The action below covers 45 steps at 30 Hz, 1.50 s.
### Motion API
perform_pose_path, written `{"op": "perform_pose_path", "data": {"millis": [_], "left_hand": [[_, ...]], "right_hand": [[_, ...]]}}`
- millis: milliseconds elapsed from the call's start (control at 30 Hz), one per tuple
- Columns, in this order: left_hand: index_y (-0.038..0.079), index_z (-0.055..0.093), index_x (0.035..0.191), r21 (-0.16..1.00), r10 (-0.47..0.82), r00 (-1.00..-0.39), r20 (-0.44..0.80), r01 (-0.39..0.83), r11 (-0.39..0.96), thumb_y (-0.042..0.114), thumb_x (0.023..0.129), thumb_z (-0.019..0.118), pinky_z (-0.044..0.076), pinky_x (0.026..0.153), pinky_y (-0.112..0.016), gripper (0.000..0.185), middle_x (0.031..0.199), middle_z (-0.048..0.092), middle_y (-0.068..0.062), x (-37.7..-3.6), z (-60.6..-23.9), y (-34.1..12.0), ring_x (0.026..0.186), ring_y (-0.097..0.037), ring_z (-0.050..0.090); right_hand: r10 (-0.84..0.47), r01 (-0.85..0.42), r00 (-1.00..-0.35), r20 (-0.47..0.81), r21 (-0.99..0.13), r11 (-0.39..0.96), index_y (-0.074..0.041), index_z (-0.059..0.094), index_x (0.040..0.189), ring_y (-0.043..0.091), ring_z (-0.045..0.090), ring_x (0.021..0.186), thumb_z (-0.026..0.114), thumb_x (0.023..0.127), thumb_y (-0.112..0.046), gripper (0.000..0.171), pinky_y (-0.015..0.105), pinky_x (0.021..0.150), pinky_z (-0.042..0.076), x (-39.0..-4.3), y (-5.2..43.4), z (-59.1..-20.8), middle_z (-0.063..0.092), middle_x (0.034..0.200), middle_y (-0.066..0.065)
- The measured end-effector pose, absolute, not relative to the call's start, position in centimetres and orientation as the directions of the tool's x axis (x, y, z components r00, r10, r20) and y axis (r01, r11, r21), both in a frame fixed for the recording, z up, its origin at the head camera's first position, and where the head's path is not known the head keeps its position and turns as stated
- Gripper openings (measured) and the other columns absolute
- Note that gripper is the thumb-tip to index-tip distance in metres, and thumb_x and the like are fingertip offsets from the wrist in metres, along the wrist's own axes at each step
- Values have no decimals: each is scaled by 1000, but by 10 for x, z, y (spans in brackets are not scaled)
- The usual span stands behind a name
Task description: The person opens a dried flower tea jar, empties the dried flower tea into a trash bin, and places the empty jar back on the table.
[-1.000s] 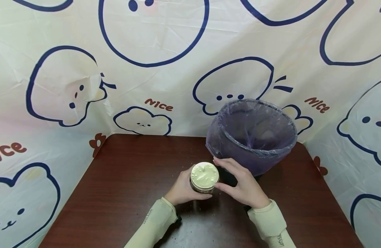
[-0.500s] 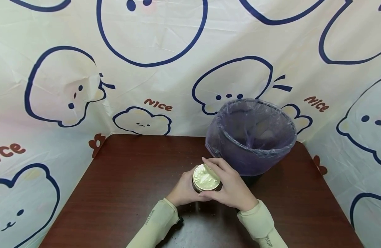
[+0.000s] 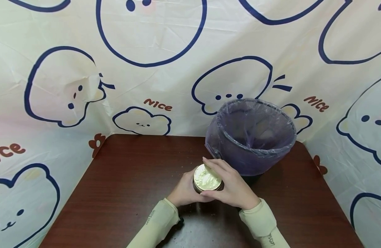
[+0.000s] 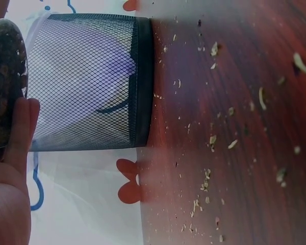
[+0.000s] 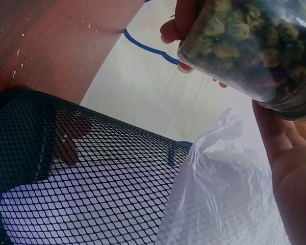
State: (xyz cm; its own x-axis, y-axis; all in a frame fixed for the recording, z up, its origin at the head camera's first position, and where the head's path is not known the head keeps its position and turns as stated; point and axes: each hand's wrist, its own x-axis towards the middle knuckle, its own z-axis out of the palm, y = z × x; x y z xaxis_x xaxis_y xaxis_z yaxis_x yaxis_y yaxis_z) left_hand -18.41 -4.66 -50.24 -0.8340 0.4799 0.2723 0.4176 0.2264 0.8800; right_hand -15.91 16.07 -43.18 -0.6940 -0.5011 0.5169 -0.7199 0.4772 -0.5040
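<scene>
A clear jar [image 5: 245, 48] of dried, greenish-brown buds is held up off the table between both hands. Its round gold lid [image 3: 206, 177] faces the head camera. My left hand [image 3: 185, 189] grips the body of the jar from the left. From the right, my right hand [image 3: 235, 186] curls round the rim of the lid, thumb at the near side and fingers at the far side. The right fingers cover part of the lid's right edge. In the left wrist view, the bottom part of the jar [image 4: 5, 81] shows at the left edge.
A black mesh bin [image 4: 86, 81] with a purple plastic liner [image 3: 237, 158] stands at the back right, just beyond my right hand. Small dry crumbs [image 4: 212, 140] lie scattered on the dark wooden table [image 3: 131, 179]. A printed cloth [image 3: 165, 82] hangs behind and beside the table.
My right hand has moved left, from beside the jar onto the lid, and now grips it. The jar and left hand have shifted very slightly right.
</scene>
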Motion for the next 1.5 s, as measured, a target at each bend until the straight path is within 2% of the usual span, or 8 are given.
{"op": "perform_pose_path", "data": {"millis": [233, 533, 767, 933, 1067, 1233, 1500], "left_hand": [[26, 53, 145, 875, 476, -835, 277, 423, 233, 26, 66, 98, 53, 102, -31, 91, 131, 69, 9, -183, -501, -46, 117, -10, 65], [26, 51, 147, 853, 481, -821, 307, 462, 244, 30, 66, 98, 55, 99, -30, 93, 128, 70, 7, -184, -501, -45, 113, -10, 66], [27, 51, 148, 858, 489, -818, 303, 457, 233, 32, 65, 99, 56, 97, -31, 96, 127, 69, 6, -183, -500, -45, 112, -10, 66], [25, 56, 140, 855, 473, -824, 311, 460, 239, 31, 64, 100, 57, 94, -31, 89, 120, 71, 7, -183, -500, -45, 107, -10, 68], [25, 58, 138, 857, 467, -829, 308, 454, 241, 31, 63, 101, 56, 96, -32, 86, 120, 71, 9, -183, -500, -46, 107, -11, 68], [27, 58, 138, 861, 474, -828, 300, 449, 238, 32, 64, 100, 56, 97, -32, 85, 122, 71, 10, -184, -500, -47, 109, -11, 68], [30, 56, 141, 861, 485, -821, 301, 452, 231, 29, 64, 100, 55, 101, -33, 89, 128, 68, 11, -184, -501, -48, 116, -11, 65]], "right_hand": [[-511, -736, -677, 530, -501, 456, -14, 48, 156, 21, 58, 130, 93, 77, -39, 94, 33, 110, 48, -160, 163, -431, 60, 140, 4], [-512, -710, -703, 493, -518, 477, -18, 46, 157, 20, 55, 135, 91, 79, -33, 91, 40, 108, 50, -159, 165, -433, 55, 147, 0], [-497, -728, -686, 532, -495, 474, -15, 46, 157, 25, 50, 140, 88, 84, -30, 86, 35, 113, 46, -156, 169, -429, 51, 153, 6], [-485, -724, -690, 537, -494, 481, -14, 43, 158, 24, 47, 143, 84, 86, -27, 84, 34, 117, 41, -156, 172, -426, 49, 156, 5], [-477, -718, -696, 537, -494, 491, -13, 43, 159, 24, 48, 141, 83, 86, -26, 84, 36, 116, 42, -156, 174, -425, 51, 155, 5], [-451, -701, -710, 540, -486, 521, -16, 45, 158, 22, 51, 137, 88, 83, -30, 88, 37, 109, 48, -154, 176, -424, 53, 150, 4], [-411, -683, -725, 553, -502, 530, -10, 48, 155, 20, 57, 130, 98, 70, -27, 99, 21, 108, 46, -149, 182, -423, 55, 144, 4]]}}
